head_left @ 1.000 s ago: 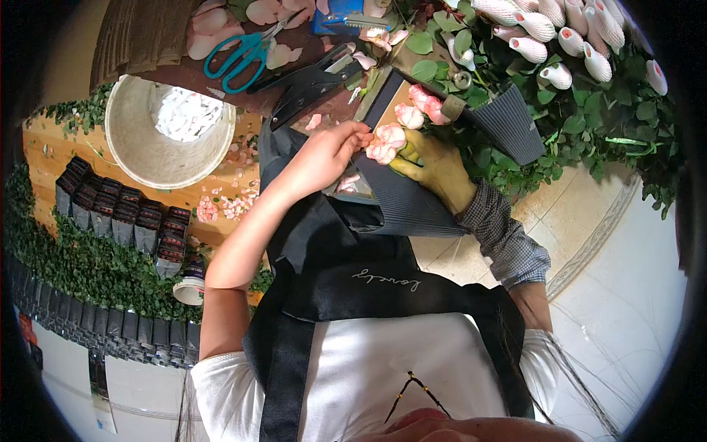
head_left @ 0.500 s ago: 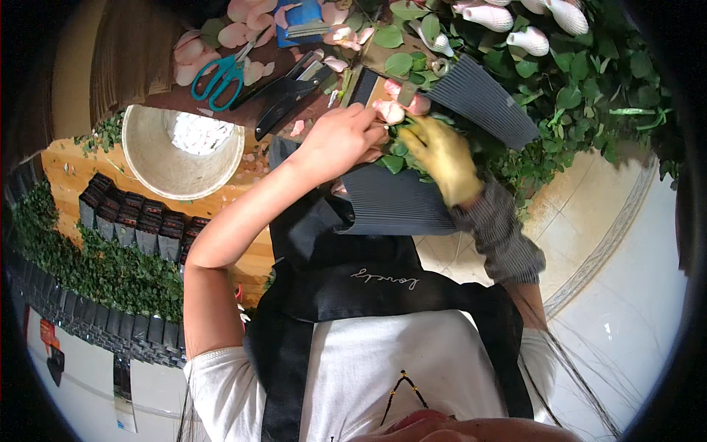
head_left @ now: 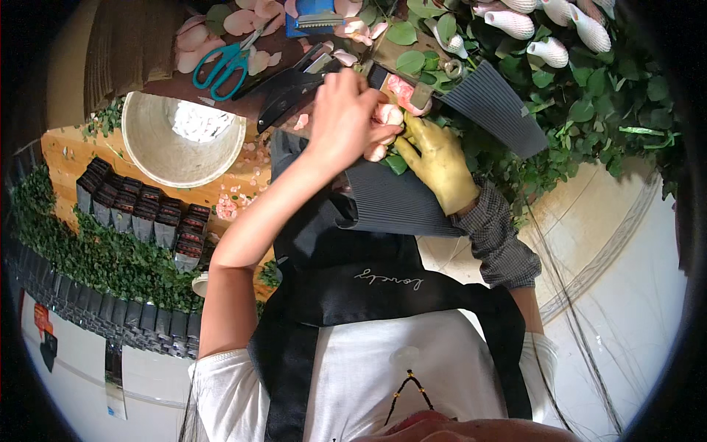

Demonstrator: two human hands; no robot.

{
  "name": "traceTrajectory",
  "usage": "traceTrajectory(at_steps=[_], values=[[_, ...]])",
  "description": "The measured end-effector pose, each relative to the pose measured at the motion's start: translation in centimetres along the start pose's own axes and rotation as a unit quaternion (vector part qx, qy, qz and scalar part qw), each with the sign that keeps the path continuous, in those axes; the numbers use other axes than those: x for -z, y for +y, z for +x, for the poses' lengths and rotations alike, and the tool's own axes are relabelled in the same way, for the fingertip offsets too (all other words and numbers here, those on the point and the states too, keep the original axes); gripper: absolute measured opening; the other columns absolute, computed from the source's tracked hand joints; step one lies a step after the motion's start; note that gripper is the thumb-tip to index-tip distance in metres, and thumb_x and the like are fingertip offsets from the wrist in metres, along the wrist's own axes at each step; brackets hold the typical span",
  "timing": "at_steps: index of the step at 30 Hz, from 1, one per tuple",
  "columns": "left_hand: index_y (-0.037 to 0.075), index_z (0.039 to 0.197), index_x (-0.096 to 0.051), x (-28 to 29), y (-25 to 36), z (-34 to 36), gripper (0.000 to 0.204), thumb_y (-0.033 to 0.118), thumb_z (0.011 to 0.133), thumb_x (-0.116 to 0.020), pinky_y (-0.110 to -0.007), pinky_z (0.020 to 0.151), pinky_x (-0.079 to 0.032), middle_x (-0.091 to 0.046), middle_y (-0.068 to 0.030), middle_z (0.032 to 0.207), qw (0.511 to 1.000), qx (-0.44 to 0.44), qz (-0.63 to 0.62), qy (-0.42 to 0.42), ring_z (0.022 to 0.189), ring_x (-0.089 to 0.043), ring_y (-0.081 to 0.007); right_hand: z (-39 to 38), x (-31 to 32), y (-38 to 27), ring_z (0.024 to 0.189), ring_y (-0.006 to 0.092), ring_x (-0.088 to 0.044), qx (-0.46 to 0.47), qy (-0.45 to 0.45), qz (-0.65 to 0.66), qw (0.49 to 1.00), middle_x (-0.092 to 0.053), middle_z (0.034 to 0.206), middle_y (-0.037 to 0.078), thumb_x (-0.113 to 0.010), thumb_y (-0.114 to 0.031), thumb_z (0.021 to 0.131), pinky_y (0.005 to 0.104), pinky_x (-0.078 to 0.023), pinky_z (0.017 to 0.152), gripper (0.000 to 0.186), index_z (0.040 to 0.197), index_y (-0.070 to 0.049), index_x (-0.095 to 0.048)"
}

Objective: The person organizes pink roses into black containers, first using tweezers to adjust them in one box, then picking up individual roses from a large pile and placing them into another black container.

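Observation:
My bare left hand (head_left: 341, 121) is closed around a pale pink rose (head_left: 389, 114), its fingertips at the petals. On the right, my right hand (head_left: 443, 163) wears a yellow glove. Its thumb and fingers close in beside the same bloom, over green leaves (head_left: 398, 163); the stems in its grasp are hidden. Just beyond the hands lies another pink rose (head_left: 403, 90). A dark corrugated sheet (head_left: 401, 199) spreads below the hands, and a second corrugated piece (head_left: 495, 109) slants up at the right.
Teal scissors (head_left: 222, 71), a black stapler-like tool (head_left: 287, 96) and loose petals (head_left: 195, 37) lie on the brown work surface. A pale bucket (head_left: 134, 151) with white scraps stands at left. Wrapped white-netted roses (head_left: 509, 24) and foliage (head_left: 589, 110) fill the far right.
My left hand has turned and its fingers now wrap the rose from above. The gloved right hand, blurred before, is steadier and a little lower. The whole view has shifted slightly.

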State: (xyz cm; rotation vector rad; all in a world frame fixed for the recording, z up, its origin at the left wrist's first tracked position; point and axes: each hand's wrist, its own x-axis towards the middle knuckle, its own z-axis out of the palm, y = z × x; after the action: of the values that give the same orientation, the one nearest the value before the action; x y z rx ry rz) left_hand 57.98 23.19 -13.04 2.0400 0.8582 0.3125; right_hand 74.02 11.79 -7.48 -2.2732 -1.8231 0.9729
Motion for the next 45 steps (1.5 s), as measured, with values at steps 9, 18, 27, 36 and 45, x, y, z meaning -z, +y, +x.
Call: traceTrajectory(at_steps=[9, 18, 27, 36, 45], values=[[0.017, 0.097, -0.076, -1.9, 0.4, -0.4, 0.035, 0.032, 0.066, -0.083, -0.044, 0.090, -0.041, -0.050, -0.0134, 0.109, 0.999, 0.010, 0.021, 0.026, 0.108, -0.046, -0.0353, -1.9, -0.9, 3.1, 0.065, 0.0329, -0.063, -0.072, 0.080, -0.157, 0.982, -0.064, 0.076, 0.011, -0.062, -0.035, 0.094, 0.0443, -0.052, 0.058, 0.041, 0.124, -0.010, -0.055], [0.007, 0.116, -0.068, -0.6, 0.7, -0.9, 0.060, 0.035, 0.067, -0.089, -0.053, 0.106, -0.034, -0.043, -0.0247, 0.135, 0.991, 0.056, -0.058, 0.110, 0.127, -0.038, -0.0436, -0.4, -1.2, 9.1, 0.089, 0.0078, -0.062, -0.132, -0.092, 0.384, 0.909, -0.067, 0.106, 0.001, -0.066, -0.010, 0.096, 0.0239, -0.051, 0.070, 0.044, 0.138, -0.007, -0.054], [0.010, 0.104, -0.071, -2.5, -0.4, 0.7, 0.043, 0.026, 0.067, -0.084, -0.055, 0.114, -0.024, -0.034, -0.0248, 0.150, 0.984, 0.016, -0.162, 0.072, 0.145, -0.021, -0.0455, 0.6, -0.4, 8.3, 0.097, 0.0078, -0.061, 0.080, 0.005, 0.215, 0.973, -0.065, 0.115, 0.002, -0.066, -0.006, 0.096, 0.0245, -0.051, 0.077, 0.041, 0.135, -0.007, -0.056], [0.011, 0.103, -0.072, -2.4, -1.1, 0.1, 0.040, 0.025, 0.068, -0.085, -0.054, 0.116, -0.023, -0.030, -0.0256, 0.153, 0.969, 0.017, -0.243, 0.044, 0.148, -0.018, -0.0457, 0.8, 1.5, 6.6, 0.094, 0.0111, -0.061, -0.150, -0.130, 0.282, 0.939, -0.062, 0.110, 0.002, -0.063, -0.006, 0.098, 0.0273, -0.053, 0.070, 0.041, 0.137, -0.006, -0.052], [0.012, 0.102, -0.072, -2.7, -0.6, 0.1, 0.038, 0.023, 0.068, -0.085, -0.054, 0.117, -0.022, -0.031, -0.0264, 0.153, 0.972, 0.011, -0.228, 0.048, 0.149, -0.018, -0.0454, 0.3, -0.1, 9.7, 0.091, 0.0112, -0.060, -0.014, -0.068, 0.278, 0.958, -0.063, 0.117, 0.003, -0.065, -0.013, 0.098, 0.0256, -0.050, 0.074, 0.041, 0.137, -0.007, -0.055]])
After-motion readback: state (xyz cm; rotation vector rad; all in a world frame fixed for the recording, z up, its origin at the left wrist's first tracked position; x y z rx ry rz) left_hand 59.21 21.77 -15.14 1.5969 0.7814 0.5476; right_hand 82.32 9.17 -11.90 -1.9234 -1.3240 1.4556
